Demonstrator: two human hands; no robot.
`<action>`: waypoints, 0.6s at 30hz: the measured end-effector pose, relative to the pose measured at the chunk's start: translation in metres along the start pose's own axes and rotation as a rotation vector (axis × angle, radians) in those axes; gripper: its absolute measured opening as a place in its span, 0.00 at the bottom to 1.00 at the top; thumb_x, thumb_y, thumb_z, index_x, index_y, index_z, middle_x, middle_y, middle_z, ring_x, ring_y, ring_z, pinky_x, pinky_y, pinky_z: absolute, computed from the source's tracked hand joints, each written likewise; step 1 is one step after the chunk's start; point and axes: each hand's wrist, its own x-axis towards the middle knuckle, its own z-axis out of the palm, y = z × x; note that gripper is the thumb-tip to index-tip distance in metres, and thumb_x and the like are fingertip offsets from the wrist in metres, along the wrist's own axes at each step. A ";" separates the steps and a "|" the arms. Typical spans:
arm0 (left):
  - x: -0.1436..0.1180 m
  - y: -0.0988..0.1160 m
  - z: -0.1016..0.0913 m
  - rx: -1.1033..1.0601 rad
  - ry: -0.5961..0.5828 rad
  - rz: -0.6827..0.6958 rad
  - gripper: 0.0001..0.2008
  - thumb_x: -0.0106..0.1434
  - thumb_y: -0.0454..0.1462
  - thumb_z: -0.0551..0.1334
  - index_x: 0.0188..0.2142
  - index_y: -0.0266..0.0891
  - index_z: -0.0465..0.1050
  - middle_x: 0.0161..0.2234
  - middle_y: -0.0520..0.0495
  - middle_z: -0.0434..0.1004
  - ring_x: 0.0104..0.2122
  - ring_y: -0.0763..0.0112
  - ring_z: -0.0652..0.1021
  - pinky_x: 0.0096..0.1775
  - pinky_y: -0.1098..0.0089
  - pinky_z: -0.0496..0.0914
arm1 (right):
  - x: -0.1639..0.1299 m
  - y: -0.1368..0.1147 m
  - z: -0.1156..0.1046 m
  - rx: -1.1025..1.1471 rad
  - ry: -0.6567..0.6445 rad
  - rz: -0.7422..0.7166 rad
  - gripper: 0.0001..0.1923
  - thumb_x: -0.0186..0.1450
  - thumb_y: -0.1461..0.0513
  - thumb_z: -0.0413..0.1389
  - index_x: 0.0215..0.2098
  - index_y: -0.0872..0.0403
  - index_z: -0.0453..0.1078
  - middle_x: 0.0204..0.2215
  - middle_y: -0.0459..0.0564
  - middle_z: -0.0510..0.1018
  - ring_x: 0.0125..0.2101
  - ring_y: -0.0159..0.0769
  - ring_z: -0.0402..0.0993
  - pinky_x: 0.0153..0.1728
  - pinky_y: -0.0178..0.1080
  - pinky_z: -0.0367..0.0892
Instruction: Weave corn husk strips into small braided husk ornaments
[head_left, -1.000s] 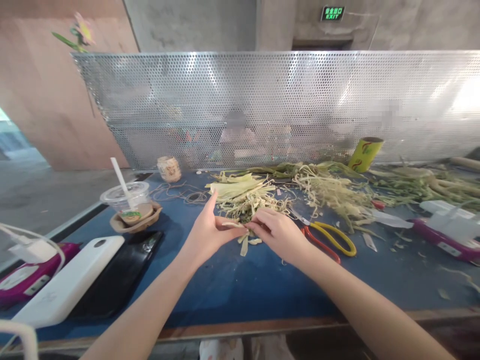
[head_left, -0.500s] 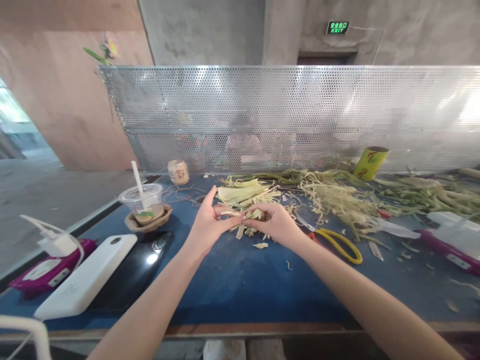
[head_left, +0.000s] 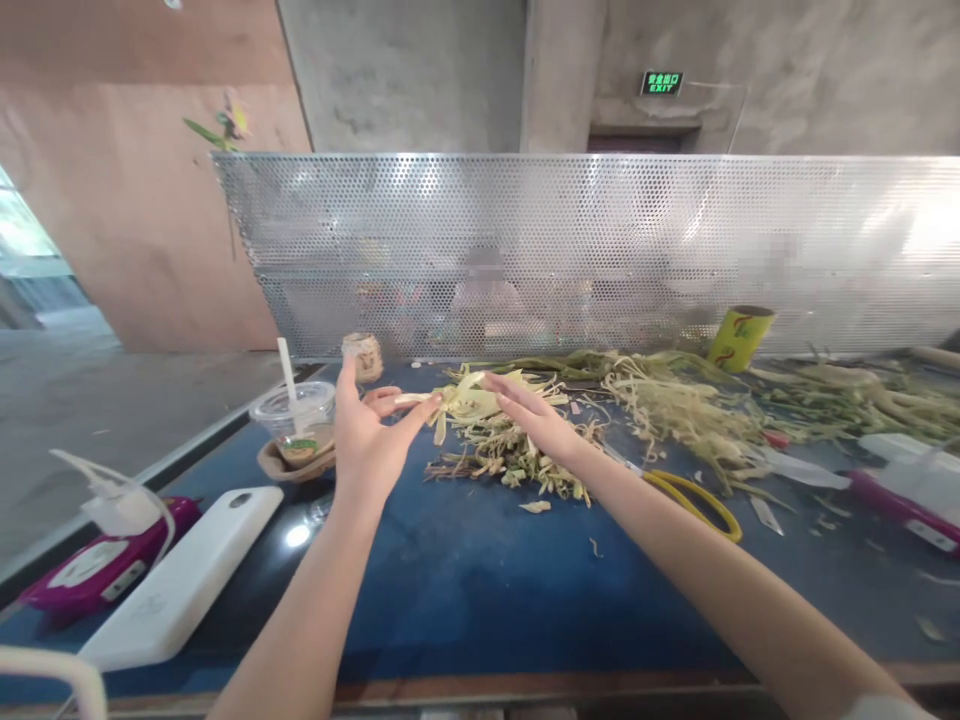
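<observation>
- Pale yellow-green husk strip (head_left: 450, 402) is now lifted clear of the table; half a second ago both hands worked low over the scraps, close together.
- The left hand (head_left: 365, 440) has risen and moved left, toward the plastic cup (head_left: 295, 420); the right hand (head_left: 525, 410) has spread flat.
- Blue table top (head_left: 480, 580) carries a heap of shredded husks (head_left: 517, 450), yellow-handled scissors (head_left: 694, 495), a white power bank (head_left: 184, 575) and a yellow tube (head_left: 739, 338). A perforated metal screen (head_left: 600, 250) backs it, with concrete wall and a green exit sign (head_left: 661, 82) above.
- The strip's near end is pinched between the left thumb and fingertips (head_left: 427, 408); its frayed end hangs just beside the right hand's outstretched, open fingers (head_left: 499, 385), which grip nothing.
</observation>
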 end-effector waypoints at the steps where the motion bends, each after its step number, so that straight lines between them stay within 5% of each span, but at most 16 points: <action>1: 0.003 0.000 -0.002 -0.065 0.029 -0.037 0.55 0.40 0.33 0.72 0.62 0.30 0.41 0.21 0.53 0.75 0.43 0.61 0.75 0.52 0.58 0.63 | 0.002 0.004 0.006 -0.044 -0.005 0.014 0.21 0.68 0.58 0.39 0.55 0.55 0.60 0.53 0.56 0.69 0.50 0.37 0.64 0.46 0.42 0.59; 4: 0.008 -0.005 -0.003 -0.157 0.026 -0.083 0.50 0.45 0.33 0.69 0.61 0.25 0.41 0.23 0.51 0.76 0.35 0.66 0.79 0.49 0.61 0.66 | 0.003 0.008 0.026 -0.178 -0.094 -0.019 0.12 0.64 0.61 0.49 0.43 0.53 0.71 0.45 0.54 0.75 0.49 0.45 0.63 0.47 0.49 0.52; 9: 0.010 -0.024 -0.001 -0.159 0.006 -0.064 0.52 0.45 0.35 0.70 0.62 0.28 0.40 0.22 0.53 0.76 0.36 0.66 0.79 0.49 0.61 0.66 | 0.005 -0.007 0.055 -0.349 -0.325 -0.186 0.07 0.60 0.66 0.54 0.33 0.53 0.74 0.36 0.52 0.78 0.46 0.44 0.62 0.46 0.50 0.45; 18: 0.008 -0.035 -0.002 -0.045 -0.017 -0.010 0.52 0.44 0.40 0.70 0.62 0.30 0.42 0.21 0.52 0.75 0.40 0.61 0.76 0.49 0.58 0.64 | 0.018 -0.007 0.069 -0.465 -0.369 -0.153 0.09 0.60 0.68 0.50 0.29 0.55 0.73 0.31 0.53 0.78 0.41 0.42 0.65 0.41 0.46 0.45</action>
